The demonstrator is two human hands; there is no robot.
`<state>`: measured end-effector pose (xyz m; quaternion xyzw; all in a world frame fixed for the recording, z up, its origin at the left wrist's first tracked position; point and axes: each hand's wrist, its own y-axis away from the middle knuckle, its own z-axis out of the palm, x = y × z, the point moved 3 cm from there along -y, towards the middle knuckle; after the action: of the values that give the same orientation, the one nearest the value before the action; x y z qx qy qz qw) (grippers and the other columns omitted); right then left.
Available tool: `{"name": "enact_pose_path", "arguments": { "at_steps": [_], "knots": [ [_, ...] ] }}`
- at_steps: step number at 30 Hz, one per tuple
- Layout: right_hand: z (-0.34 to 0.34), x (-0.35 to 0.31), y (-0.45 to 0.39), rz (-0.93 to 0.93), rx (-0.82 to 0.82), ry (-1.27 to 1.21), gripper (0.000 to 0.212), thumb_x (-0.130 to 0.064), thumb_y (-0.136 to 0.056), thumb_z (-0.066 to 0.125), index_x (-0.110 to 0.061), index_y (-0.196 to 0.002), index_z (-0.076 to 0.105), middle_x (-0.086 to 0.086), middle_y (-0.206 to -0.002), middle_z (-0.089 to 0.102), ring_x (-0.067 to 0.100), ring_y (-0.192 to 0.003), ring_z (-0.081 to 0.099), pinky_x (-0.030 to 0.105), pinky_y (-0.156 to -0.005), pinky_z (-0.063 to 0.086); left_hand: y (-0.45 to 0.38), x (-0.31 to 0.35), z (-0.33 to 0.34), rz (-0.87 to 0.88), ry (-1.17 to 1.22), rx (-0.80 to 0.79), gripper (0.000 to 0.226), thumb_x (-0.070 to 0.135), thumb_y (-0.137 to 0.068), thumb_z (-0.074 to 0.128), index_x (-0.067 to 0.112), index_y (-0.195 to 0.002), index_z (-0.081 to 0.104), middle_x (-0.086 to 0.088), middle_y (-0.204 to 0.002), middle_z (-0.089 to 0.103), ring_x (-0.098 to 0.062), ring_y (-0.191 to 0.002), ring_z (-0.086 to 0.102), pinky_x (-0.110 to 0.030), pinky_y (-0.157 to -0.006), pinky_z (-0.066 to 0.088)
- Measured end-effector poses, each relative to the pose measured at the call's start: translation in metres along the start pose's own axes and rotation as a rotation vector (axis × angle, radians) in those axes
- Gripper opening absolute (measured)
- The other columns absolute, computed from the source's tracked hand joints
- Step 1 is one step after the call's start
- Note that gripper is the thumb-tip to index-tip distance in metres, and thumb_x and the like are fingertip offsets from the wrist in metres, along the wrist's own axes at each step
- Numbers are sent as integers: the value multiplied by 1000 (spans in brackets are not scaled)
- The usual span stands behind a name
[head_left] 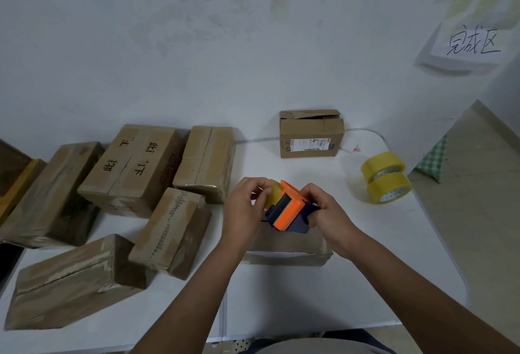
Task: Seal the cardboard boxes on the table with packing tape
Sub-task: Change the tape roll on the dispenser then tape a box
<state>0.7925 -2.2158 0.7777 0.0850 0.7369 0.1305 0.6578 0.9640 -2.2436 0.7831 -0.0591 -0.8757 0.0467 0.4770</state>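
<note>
An orange and dark blue tape dispenser (289,209) with a yellowish roll in it hovers over a flat cardboard box (289,246) in front of me. My right hand (327,213) grips the dispenser's blue handle side. My left hand (246,209) pinches the tape roll at the dispenser's left end. The box below is mostly hidden by my hands and the dispenser. Several cardboard boxes lie at the left, among them a large one with black writing (132,169). A small box (311,134) stands upright at the back, its top flaps loosely folded.
Two yellow tape rolls (385,176) are stacked at the right of the white table (323,297). A paper sign (472,44) with handwriting hangs on the wall at the right. The table's right edge drops to a tiled floor.
</note>
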Motion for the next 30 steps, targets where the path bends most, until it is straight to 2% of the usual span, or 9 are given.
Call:
{"name": "enact_pose_path", "arguments": {
  "at_steps": [3, 6, 8, 12, 16, 21, 25, 28, 30],
  "knots": [
    [1, 1, -2, 23, 1, -2, 36, 23, -75, 45, -11, -86, 49, 3, -87, 55, 16, -82, 52, 12, -52, 42, -1, -2, 1, 0, -7, -20, 10, 13, -95, 64, 23, -94, 65, 16, -98, 62, 3, -92, 59, -7, -74, 46],
    [-1, 3, -4, 26, -11, -10, 37, 24, -72, 44, -9, -88, 50, 6, -89, 57, 17, -82, 54, 12, -51, 43, 0, -3, -1, -9, 32, 6, 17, 15, -96, 64, 24, -109, 65, 15, -106, 61, 5, -92, 60, -4, -75, 45],
    [-3, 3, -5, 24, -5, -2, 37, 24, -71, 43, -9, -87, 50, 9, -89, 57, 19, -81, 53, 13, -51, 43, -2, -3, 0, 47, -29, -4, 22, 14, -97, 63, 21, -116, 69, 12, -109, 62, 5, -93, 59, -3, -78, 44],
    [-5, 4, -7, 33, -5, -17, 36, 24, -71, 42, -7, -88, 51, 10, -90, 58, 20, -82, 55, 15, -53, 44, -4, -2, 0, 183, -134, 0, 20, 9, -94, 65, 15, -111, 74, 5, -106, 66, -4, -92, 60, -11, -81, 48],
    [-11, 6, -10, 29, -34, 9, 29, 14, -69, 48, -4, -92, 52, 16, -94, 60, 23, -86, 57, 24, -61, 46, -12, 2, -6, 277, -210, -13, 16, 7, -92, 67, 12, -105, 75, 3, -98, 70, -3, -85, 59, -3, -78, 43],
    [-16, 6, -11, 22, -65, 51, 44, -1, -54, 47, 0, -97, 53, 22, -100, 59, 35, -95, 58, 39, -72, 46, -28, 7, -11, 444, -358, -124, 9, 8, -90, 71, 8, -98, 73, -4, -89, 69, -12, -78, 62, -9, -72, 41],
    [-19, 6, -11, 27, -78, 39, 39, 0, -56, 48, -5, -95, 54, 19, -98, 60, 25, -88, 58, 34, -70, 47, -31, 10, -4, 652, -672, -177, 26, -1, -72, 83, 9, -90, 67, -6, -81, 63, -20, -70, 60, -30, -53, 53],
    [-21, 5, -9, 36, -107, 13, 37, 2, -57, 49, -7, -93, 54, 7, -88, 61, 17, -81, 57, 22, -59, 46, -30, 12, -3, 745, -777, -178, 27, 0, -74, 80, 11, -88, 59, -4, -81, 55, -18, -70, 51, -32, -52, 49],
    [-23, 9, -10, 53, -101, -42, 42, -1, -51, 47, -9, -92, 55, 6, -87, 62, 19, -81, 59, 24, -59, 46, -27, 16, -6, 783, -804, -139, 26, 0, -74, 78, 11, -84, 57, -4, -78, 52, -17, -66, 47, -27, -51, 39]
  ]
}}
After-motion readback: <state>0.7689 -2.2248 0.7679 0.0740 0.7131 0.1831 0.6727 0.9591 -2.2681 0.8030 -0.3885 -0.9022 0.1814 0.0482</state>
